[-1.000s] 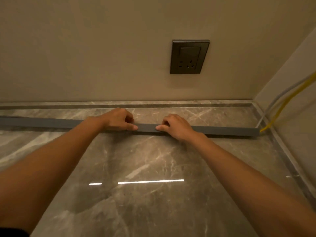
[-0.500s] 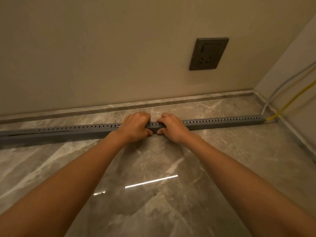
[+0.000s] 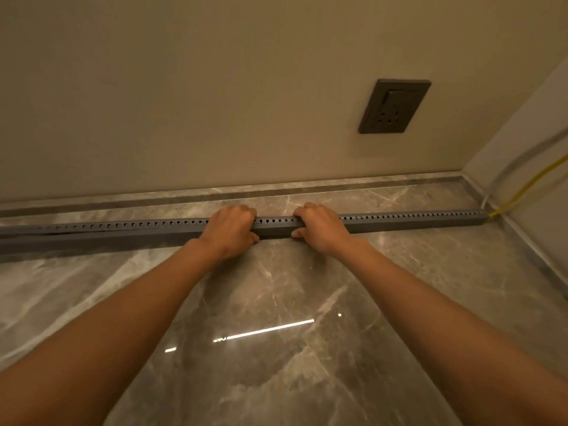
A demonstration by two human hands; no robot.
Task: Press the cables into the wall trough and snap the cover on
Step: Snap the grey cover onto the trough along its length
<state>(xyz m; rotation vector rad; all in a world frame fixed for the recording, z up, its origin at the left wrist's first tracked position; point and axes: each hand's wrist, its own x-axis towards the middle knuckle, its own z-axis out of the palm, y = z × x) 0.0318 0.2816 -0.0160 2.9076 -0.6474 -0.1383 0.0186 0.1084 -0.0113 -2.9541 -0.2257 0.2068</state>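
Both your hands are gripping the grey trough [image 3: 399,221] mid-length, side by side with a short gap of trough showing between them. Your left hand [image 3: 230,230] is wrapping over the top, fingers [image 3: 242,210] curled down the far side and clamped on the trough, thumb on the near face. Your right hand [image 3: 319,227] is doing the same, fingers clamped over the top edge, thumb tip pressing the near side.

The trough is lying flat on the marble floor [image 3: 276,302], running left to right, near the wall [image 3: 215,87] but not touching it (a strip of floor is showing between them). A row of slots is running along its upper face. Toward the left end a dark seam is showing along the top, so something there is sitting uneven; can't tell what.

The yellow cable [image 3: 522,192] is exiting the trough's right end at the corner and climbing the side wall, with a grey cable [image 3: 504,167] beside it. A dark socket [image 3: 395,106] is sitting on the wall above and right of your hands.
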